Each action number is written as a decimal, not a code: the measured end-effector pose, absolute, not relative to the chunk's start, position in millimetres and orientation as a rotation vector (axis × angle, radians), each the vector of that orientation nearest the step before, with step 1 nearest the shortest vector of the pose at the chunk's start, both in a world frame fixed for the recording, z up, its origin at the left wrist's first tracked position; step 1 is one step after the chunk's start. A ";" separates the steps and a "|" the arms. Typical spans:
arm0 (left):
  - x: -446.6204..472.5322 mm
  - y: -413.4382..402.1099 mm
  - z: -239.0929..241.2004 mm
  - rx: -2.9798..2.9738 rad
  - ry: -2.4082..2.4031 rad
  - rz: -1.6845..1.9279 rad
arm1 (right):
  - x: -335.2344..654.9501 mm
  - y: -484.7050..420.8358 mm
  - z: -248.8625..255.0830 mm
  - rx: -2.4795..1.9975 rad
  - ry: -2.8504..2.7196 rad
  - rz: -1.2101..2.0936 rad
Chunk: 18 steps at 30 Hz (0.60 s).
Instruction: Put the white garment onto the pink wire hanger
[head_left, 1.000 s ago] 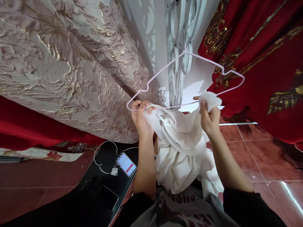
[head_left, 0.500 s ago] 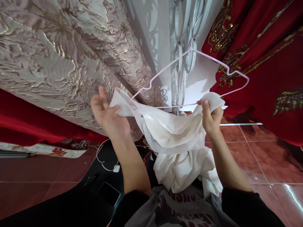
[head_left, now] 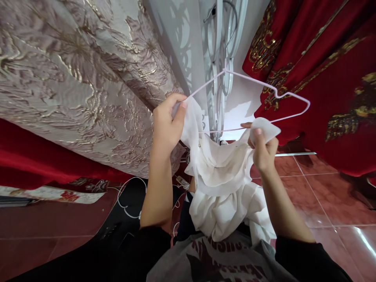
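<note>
A white garment point(head_left: 217, 188) hangs between my hands, its wide opening facing up and its lower part bunched against my lap. My left hand point(head_left: 172, 117) is closed on the cloth near the left side of a pale pink clothes hanger point(head_left: 243, 76). That end of the hanger is covered by the cloth. My right hand point(head_left: 263, 149) pinches a folded edge of the garment, a finger reaching beside the hanger's lower bar. The hanger's right end sticks out bare, outside the garment.
A shiny patterned curtain point(head_left: 96, 86) hangs at left and red gold-trimmed cloth point(head_left: 317, 78) at right. A white scrolled metal frame point(head_left: 216, 70) stands between them. A white cable point(head_left: 125, 209) lies on a black surface at lower left, above red floor tiles point(head_left: 308, 196).
My left hand has moved right and closed on the cloth, drawing it up over the hanger's left end. The hanger has shifted slightly left. My right hand keeps its pinch.
</note>
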State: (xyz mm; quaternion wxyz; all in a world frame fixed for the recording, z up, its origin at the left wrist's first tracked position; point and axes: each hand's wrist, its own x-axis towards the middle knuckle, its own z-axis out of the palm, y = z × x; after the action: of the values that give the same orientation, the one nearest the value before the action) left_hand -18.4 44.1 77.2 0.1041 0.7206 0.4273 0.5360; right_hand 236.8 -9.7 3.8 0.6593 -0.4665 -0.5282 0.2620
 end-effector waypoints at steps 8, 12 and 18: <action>-30.9 35.7 90.6 2.195 1.292 1.475 | 328.1 8.5 41.8 -0.845 -0.938 0.464; -33.0 35.6 92.7 2.186 1.275 1.443 | 342.7 15.6 80.0 -0.844 -1.109 0.706; -34.9 42.8 83.7 2.148 1.271 1.484 | 339.4 16.7 118.8 -1.133 -1.465 0.914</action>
State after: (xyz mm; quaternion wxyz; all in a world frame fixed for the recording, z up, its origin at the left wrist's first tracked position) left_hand -34.9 42.8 83.7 0.1188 0.7345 0.4346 0.5075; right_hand 339.4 16.7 118.8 0.5126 -0.4710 -0.6090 0.3801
